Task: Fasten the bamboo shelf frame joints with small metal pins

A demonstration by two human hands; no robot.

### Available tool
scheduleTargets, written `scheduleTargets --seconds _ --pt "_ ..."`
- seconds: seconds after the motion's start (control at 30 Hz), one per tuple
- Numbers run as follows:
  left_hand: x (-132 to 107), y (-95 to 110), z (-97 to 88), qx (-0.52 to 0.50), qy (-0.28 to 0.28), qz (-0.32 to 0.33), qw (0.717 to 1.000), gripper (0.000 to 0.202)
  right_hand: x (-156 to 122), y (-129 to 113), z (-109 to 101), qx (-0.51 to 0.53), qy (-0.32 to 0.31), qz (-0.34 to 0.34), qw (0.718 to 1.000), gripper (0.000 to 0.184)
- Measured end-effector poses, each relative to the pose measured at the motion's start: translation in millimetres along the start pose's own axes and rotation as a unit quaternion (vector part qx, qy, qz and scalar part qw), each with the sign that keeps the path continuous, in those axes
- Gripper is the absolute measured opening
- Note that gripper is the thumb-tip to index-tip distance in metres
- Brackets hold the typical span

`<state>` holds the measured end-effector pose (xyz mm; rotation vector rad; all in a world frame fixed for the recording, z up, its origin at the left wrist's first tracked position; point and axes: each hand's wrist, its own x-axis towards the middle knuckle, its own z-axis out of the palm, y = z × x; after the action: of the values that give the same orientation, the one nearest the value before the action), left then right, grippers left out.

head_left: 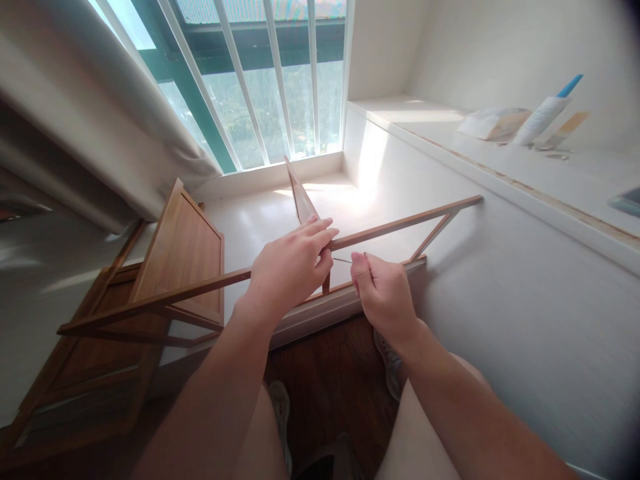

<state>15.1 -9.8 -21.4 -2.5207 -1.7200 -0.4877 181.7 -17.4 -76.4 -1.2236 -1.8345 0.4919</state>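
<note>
A brown wooden frame (405,222) with long rails and slanted braces stands across the window bay in front of me. My left hand (293,263) lies over the middle of its top rail, fingers across the wood and thumb bent below, gripping it near a joint. From my right hand (383,287), closed in a fist just right of that joint, a thin metal rod that looks like a hex key (342,260) reaches to the frame. Its handle end is hidden in the fist. The joint itself is mostly covered by my left fingers.
At left, a wooden panel (185,250) leans by more slatted wooden parts (95,373). A narrow upright panel (300,193) rises behind the frame. The ledge (430,110) at right bears a white tube (543,120) with a blue nozzle. A curtain (100,100) hangs beside the barred window (270,87).
</note>
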Motion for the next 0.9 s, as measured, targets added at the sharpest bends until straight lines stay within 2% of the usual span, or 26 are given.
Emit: scheduleTargets --seconds 0.17,0.37,0.63,0.9 --pt "0.1 0.6 -1.6 -0.003 -0.003 0.002 1.0 0.037 -5.8 1.4 14.5 0.019 0.052 -0.009 0.998 0.041" --pt "1.1 0.5 -2.7 -0.024 -0.005 0.003 1.0 0.037 -8.5 2.2 16.0 0.008 0.103 -0.018 0.995 0.038" --pt "1.4 -6.4 -0.6 -0.039 -0.012 0.036 0.999 0.04 -5.9 5.8 24.0 0.005 0.098 -0.033 0.995 0.035" --pt "1.9 -6.5 -1.4 -0.045 -0.013 0.038 0.998 0.036 -5.7 9.1 30.6 -0.02 0.114 -0.022 0.993 0.037"
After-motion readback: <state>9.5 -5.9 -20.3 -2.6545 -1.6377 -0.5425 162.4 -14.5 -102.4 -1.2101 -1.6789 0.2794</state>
